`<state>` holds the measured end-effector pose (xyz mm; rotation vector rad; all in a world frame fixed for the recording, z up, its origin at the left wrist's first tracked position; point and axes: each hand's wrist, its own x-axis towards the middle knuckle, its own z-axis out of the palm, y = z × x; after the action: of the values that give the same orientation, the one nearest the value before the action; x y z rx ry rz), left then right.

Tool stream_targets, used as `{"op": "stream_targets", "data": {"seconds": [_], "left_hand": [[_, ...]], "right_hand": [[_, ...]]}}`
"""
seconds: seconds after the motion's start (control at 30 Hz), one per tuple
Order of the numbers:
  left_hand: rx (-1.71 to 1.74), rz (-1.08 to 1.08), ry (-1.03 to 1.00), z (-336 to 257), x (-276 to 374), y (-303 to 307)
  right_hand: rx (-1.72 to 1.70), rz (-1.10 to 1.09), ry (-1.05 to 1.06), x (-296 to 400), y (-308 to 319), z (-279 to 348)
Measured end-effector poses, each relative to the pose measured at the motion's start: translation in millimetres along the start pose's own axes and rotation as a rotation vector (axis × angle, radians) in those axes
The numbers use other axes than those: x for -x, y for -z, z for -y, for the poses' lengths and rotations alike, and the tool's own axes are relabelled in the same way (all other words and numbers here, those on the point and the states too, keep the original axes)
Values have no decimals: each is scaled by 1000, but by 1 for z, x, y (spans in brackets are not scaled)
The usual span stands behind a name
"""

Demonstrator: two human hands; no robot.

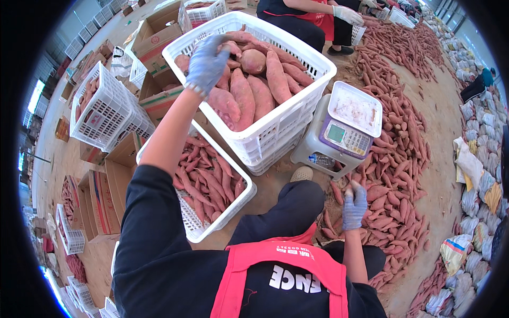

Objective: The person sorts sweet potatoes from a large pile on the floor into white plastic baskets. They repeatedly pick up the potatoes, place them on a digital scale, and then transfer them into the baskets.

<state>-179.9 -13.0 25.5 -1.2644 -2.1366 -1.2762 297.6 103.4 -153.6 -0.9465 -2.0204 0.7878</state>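
My left hand (208,61), in a blue-grey glove, is over the far left part of a white plastic crate (274,133) heaped with large sweet potatoes (242,93). Its fingers and thumb close around a small sweet potato (235,49). Low at my right, my right hand (354,208), gloved alike, reaches fingertips-first to the edge of a long pile of sweet potatoes (391,206) on the floor. Whether it grips one is hidden. Thin sweet potatoes (206,175) fill a lower white crate (234,214) under my left arm.
A digital scale (346,135) with a soiled white tray (355,109) rests on a grey plastic stool (308,147), right of the stacked crates. Cardboard boxes (99,202) and filled crates (103,107) stand at left. A co-worker's gloved hand (348,16) shows beyond. Sacks (473,198) line the right.
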Motion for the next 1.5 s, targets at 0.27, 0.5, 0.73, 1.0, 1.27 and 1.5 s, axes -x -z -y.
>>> {"op": "stream_targets", "data": {"seconds": [0.27, 0.5, 0.73, 1.0, 1.27, 1.5], "left_hand": [[-685, 529, -56, 24, -53, -109], [-718, 775, 132, 53, -99, -149], [-710, 703, 279, 46, -100, -154], [-46, -448, -122, -4, -64, -76], [251, 166, -661, -174, 55, -68], [709, 976, -403, -223, 165, -124]], "right_hand": [[104, 24, -104, 55, 17, -79], [52, 195, -317, 93, 3, -86], [135, 272, -156, 104, -13, -101], [-157, 195, -416, 75, -2, -102], [-1061, 169, -465, -73, 11, 78], [-1217, -2, -856, -104, 17, 73]]}}
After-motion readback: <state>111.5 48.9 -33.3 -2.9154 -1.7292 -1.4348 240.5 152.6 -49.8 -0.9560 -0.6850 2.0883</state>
